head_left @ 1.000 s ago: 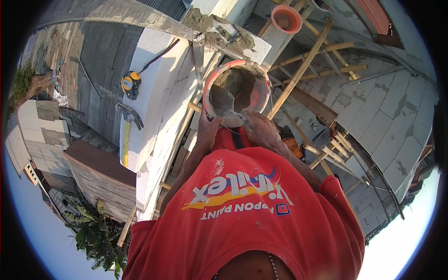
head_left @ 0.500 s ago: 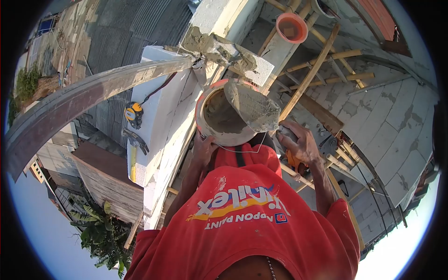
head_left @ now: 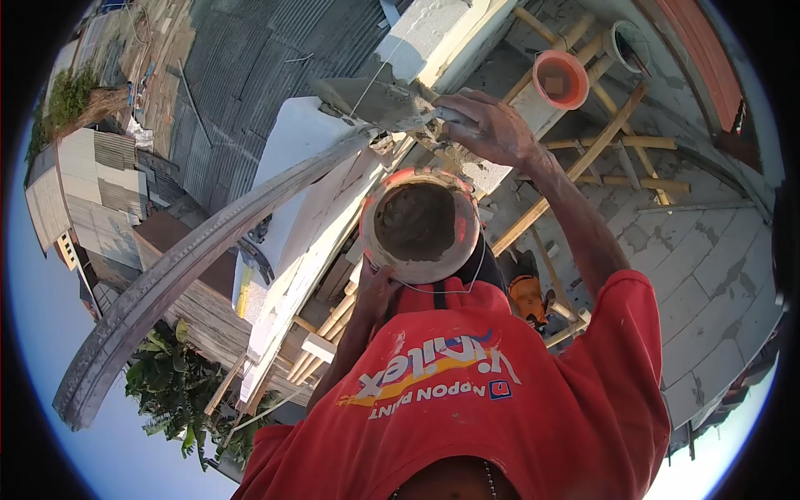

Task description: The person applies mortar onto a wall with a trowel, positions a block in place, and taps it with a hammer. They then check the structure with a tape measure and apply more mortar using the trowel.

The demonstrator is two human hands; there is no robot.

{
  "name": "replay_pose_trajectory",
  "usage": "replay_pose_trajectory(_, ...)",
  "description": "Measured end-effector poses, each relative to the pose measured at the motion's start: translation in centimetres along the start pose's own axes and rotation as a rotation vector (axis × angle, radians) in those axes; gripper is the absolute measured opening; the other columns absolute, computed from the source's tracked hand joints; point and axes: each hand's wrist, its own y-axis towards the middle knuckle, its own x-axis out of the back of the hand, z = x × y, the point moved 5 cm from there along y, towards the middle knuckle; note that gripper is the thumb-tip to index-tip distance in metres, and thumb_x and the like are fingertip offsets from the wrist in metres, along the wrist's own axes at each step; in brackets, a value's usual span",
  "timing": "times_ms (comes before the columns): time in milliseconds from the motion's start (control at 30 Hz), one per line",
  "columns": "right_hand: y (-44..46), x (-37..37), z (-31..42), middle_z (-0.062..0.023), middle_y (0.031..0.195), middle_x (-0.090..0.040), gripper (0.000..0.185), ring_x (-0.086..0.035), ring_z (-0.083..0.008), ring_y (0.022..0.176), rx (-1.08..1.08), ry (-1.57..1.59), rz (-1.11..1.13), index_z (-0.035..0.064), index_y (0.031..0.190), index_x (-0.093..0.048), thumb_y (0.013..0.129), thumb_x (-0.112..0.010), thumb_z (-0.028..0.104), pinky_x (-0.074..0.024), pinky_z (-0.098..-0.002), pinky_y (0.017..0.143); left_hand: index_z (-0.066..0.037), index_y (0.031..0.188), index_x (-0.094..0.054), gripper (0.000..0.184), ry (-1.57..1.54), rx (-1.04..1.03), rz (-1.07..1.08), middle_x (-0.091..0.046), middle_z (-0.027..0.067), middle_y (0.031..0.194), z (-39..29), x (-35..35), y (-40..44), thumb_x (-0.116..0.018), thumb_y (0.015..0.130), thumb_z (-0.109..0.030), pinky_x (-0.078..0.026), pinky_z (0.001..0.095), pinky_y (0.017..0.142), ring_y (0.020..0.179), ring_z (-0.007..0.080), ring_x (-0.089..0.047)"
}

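Note:
My left hand [head_left: 375,287] grips the rim of a mortar-smeared bucket [head_left: 461,252] close against my red shirt. Wet grey mortar [head_left: 415,221] lies inside the bucket. Stretched forward, my right hand [head_left: 492,129] is closed round the handle of a trowel [head_left: 362,98], its grey blade pointing left over the top of the wall. Rough mortar and a pale block [head_left: 487,173] show just below that hand. The handle is mostly hidden by my fingers. A curved, dirty metal channel [head_left: 217,225] runs from near the trowel toward the lower left.
A hammer [head_left: 257,258] lies on the white block ledge [head_left: 287,158] at left. An orange bucket [head_left: 560,79] and a pale bucket [head_left: 627,46] stand on the far right. Bamboo poles and a wooden plank [head_left: 575,171] cross the space below, where a person in orange [head_left: 527,298] is partly visible.
My right hand has moved forward and left, carrying the trowel from over the bucket to the wall top. My left hand still holds the bucket. The view has shifted slightly.

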Motion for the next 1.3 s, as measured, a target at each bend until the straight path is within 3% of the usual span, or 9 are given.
replay_pose_trajectory(200, 1.5, -3.4, -3.0, -0.0140, 0.126, -0.064, 0.047, -0.066, -0.0326, 0.111, 0.163, 0.241, -0.002, 0.0157, 0.138, -0.061, 0.093, -0.073, 0.023, -0.0573, -0.0419, 0.092, -0.006, 0.152, -0.023, 0.071, -0.096, 0.029, -0.089, -0.048, 0.0188, 0.142, 1.1, -0.7, -0.4, -0.056, 0.089, -0.004, -0.053, 0.0530, 0.103, 0.129, 0.0348, -0.055)
replay_pose_trajectory(300, 1.9, -5.2, -3.1, -0.0155, 0.134, -0.061, 0.047, -0.065, -0.0323, 0.113, 0.227, 0.227, 0.012, 0.0077, 0.136, -0.061, 0.092, -0.073, 0.017, -0.0569, -0.0430, 0.094, -0.007, 0.153, -0.022, 0.072, -0.062, 0.052, -0.119, -0.048, 0.0194, 0.142, 1.5, -0.8, -0.1, -0.054, 0.089, -0.002, -0.054, 0.0531, 0.102, 0.128, 0.0357, -0.056)
replay_pose_trajectory(433, 2.4, -6.1, -3.8, -0.0095, 0.131, -0.062, 0.051, -0.065, -0.0298, 0.112, 0.385, 0.065, -0.072, 0.0183, 0.141, -0.058, 0.092, -0.073, 0.020, -0.0569, -0.0402, 0.094, -0.008, 0.155, -0.021, 0.075, -0.059, 0.089, -0.148, -0.047, 0.0200, 0.143, 1.7, -1.2, -0.3, -0.054, 0.088, -0.002, -0.055, 0.0535, 0.101, 0.127, 0.0365, -0.057)
replay_pose_trajectory(733, -0.7, -3.4, -5.1, -0.0098, 0.127, -0.063, 0.058, -0.062, -0.0294, 0.114, 0.333, -0.026, 0.056, 0.0132, 0.143, -0.056, 0.089, -0.074, 0.012, -0.0542, -0.0390, 0.097, -0.008, 0.155, -0.021, 0.077, -0.093, 0.073, -0.128, -0.046, 0.0200, 0.143, 2.1, -1.8, 0.2, -0.056, 0.087, -0.002, -0.055, 0.0538, 0.101, 0.127, 0.0363, -0.056)
replay_pose_trajectory(833, -2.7, -1.4, -4.9, -0.0076, 0.128, -0.063, 0.051, -0.064, -0.0276, 0.113, 0.267, -0.092, 0.080, 0.0152, 0.141, -0.057, 0.092, -0.071, 0.019, -0.0558, -0.0414, 0.096, -0.008, 0.154, -0.021, 0.076, -0.093, 0.071, -0.130, -0.047, 0.0197, 0.142, 1.7, -2.2, 0.4, -0.057, 0.087, -0.002, -0.055, 0.0533, 0.101, 0.127, 0.0359, -0.056)
replay_pose_trajectory(1033, -9.3, 2.5, -4.7, -0.0101, 0.118, -0.063, 0.047, -0.065, -0.0278, 0.105, -0.146, 0.117, 0.135, 0.0124, 0.135, -0.063, 0.090, -0.075, 0.018, -0.0557, -0.0408, 0.089, -0.008, 0.153, -0.023, 0.074, -0.068, 0.043, -0.101, -0.047, 0.0186, 0.141, 1.4, -2.5, 0.7, -0.057, 0.088, -0.004, -0.054, 0.0532, 0.102, 0.128, 0.0348, -0.055)
replay_pose_trajectory(1167, -16.5, 3.6, -2.6, -0.0082, 0.111, -0.060, 0.055, -0.065, -0.0184, 0.090, -0.431, 0.243, 0.262, 0.0094, 0.135, -0.063, 0.088, -0.079, 0.031, -0.0548, -0.0335, 0.074, -0.010, 0.153, -0.025, 0.074, -0.005, 0.040, -0.023, -0.048, 0.0166, 0.141, 2.1, -0.9, 1.9, -0.059, 0.087, -0.005, -0.054, 0.0517, 0.100, 0.127, 0.0331, -0.056)
replay_pose_trajectory(1200, -18.3, 3.5, -1.4, -0.0049, 0.106, -0.062, 0.059, -0.064, -0.0133, 0.091, -0.719, 0.476, 0.333, 0.0051, 0.130, -0.065, 0.085, -0.081, 0.040, -0.0551, -0.0292, 0.071, -0.011, 0.153, -0.026, 0.074, 0.023, 0.032, -0.011, -0.048, 0.0161, 0.141, 1.9, -0.9, 2.1, -0.059, 0.087, -0.006, -0.054, 0.0513, 0.100, 0.126, 0.0327, -0.056)
replay_pose_trajectory(1300, -24.4, 0.1, 1.5, -0.0087, 0.103, -0.065, 0.050, -0.063, -0.0141, 0.074, -0.892, 0.731, 0.366, 0.0057, 0.126, -0.067, 0.086, -0.079, 0.033, -0.0520, -0.0315, 0.065, -0.013, 0.154, -0.026, 0.077, 0.176, 0.069, -0.004, -0.048, 0.0144, 0.139, 1.2, -0.7, 2.3, -0.061, 0.086, -0.007, -0.054, 0.0502, 0.099, 0.126, 0.0314, -0.056)
